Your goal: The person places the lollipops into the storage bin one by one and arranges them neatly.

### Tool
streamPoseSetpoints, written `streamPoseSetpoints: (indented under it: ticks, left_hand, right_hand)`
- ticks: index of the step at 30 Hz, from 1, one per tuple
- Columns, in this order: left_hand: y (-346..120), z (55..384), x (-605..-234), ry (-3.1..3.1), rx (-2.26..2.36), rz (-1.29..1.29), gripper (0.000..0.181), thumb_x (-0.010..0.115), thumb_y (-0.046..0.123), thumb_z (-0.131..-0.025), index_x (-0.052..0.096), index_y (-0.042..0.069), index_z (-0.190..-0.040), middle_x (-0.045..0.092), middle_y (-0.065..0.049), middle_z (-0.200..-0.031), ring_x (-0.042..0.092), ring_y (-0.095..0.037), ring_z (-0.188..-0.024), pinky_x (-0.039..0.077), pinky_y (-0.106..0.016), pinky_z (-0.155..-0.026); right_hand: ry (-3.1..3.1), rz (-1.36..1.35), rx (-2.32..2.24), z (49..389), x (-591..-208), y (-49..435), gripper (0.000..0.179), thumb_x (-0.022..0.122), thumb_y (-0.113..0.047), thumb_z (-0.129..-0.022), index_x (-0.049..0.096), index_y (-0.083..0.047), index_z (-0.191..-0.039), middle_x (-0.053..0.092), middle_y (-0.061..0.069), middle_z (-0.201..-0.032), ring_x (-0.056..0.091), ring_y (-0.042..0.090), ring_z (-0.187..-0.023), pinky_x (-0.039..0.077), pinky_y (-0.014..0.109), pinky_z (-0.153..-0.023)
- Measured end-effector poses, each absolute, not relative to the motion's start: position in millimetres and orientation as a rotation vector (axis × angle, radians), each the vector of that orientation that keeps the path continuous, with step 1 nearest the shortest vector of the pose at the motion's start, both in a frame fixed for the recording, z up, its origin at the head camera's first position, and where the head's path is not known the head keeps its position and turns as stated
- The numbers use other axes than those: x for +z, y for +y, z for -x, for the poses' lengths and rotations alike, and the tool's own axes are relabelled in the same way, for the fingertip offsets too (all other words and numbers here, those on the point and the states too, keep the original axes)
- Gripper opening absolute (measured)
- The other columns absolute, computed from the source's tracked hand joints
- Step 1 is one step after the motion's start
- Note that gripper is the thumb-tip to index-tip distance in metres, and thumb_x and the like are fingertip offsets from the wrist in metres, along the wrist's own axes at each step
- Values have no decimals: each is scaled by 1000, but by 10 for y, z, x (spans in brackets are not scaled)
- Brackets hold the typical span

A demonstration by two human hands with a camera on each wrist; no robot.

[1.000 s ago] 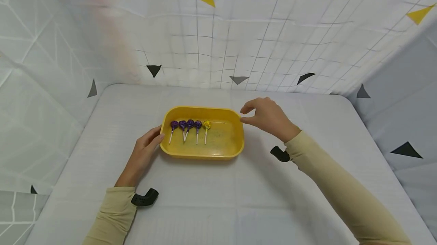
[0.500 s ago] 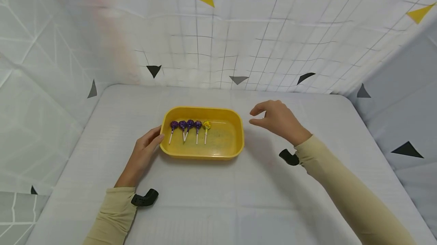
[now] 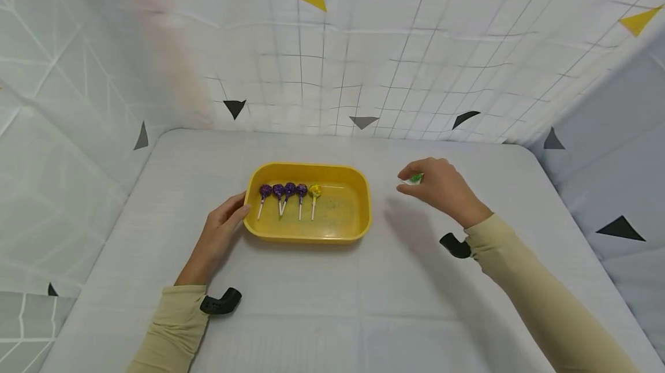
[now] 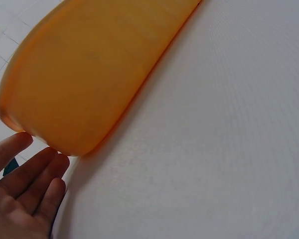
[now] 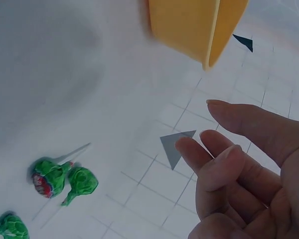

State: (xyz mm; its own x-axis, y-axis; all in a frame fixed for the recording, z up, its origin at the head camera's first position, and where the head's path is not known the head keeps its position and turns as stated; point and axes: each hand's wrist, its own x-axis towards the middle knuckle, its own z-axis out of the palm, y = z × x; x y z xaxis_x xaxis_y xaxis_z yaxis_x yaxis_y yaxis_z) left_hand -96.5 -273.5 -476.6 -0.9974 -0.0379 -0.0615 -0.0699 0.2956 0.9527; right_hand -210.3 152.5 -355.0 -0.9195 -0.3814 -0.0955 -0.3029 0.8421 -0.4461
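My left hand holds the left end of a shallow yellow plastic tray, thumb at the rim and fingertips against the outer wall. Inside the tray, several purple-wrapped lollipops and one yellow lollipop lie side by side. Right of the tray hovers my right hand, thumb and fingers spread apart with nothing between them. Green-wrapped lollipops lie on the table near it in the right wrist view. From the head, only a bit of green shows behind the fingers.
A white cloth covers the table. Patterned white sheets hang behind it and at both sides. Black wrist-worn devices sit at both sleeves.
My right hand has moved rightward, away from the tray's right rim, and a bit of green now shows between its thumb and fingers. The left hand and tray stay put.
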Motion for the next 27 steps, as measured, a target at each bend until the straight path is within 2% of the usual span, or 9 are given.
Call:
streamPoseSetpoints:
  ticks: [7,10,14,20,27]
  left_hand:
    - [-2723,964,-4750,2492,1864,97,55,52,43,-108,46,15,-156,48,-8,-160,41,-24,-150,34,-49,-126]
    - [-2717,962,-4743,2493,1869,97,55,52,42,-108,47,15,-156,48,-8,-160,42,-24,-150,34,-49,-126]
    - [-2711,959,-4735,2491,1871,101,56,51,43,-108,47,14,-156,49,-8,-159,42,-24,-150,34,-48,-125]
    - [-2712,961,-4733,2492,1870,106,55,51,42,-109,47,13,-155,49,-9,-159,42,-25,-150,35,-48,-125]
    - [-2723,967,-4750,2507,1847,109,54,51,43,-109,48,15,-155,50,-7,-158,43,-23,-149,38,-37,-124]
  right_hand:
    - [2813,490,-661,2120,-3565,1687,30,76,-29,-93,77,-11,-117,76,13,-121,73,18,-77,61,42,-78]
    - [2812,486,-670,2121,-3564,1756,30,77,-29,-93,77,-11,-117,75,13,-125,71,15,-74,59,37,-73]
    - [2820,468,-665,2125,-3580,1858,30,77,-28,-93,77,-11,-118,75,14,-125,69,19,-80,55,32,-69]
    - [2839,426,-650,2143,-3622,2002,33,77,-27,-93,76,-10,-121,75,15,-122,69,26,-90,54,32,-69]
    - [2843,407,-635,2165,-3709,2114,32,76,-27,-94,76,-9,-121,75,17,-124,69,30,-96,58,38,-73]
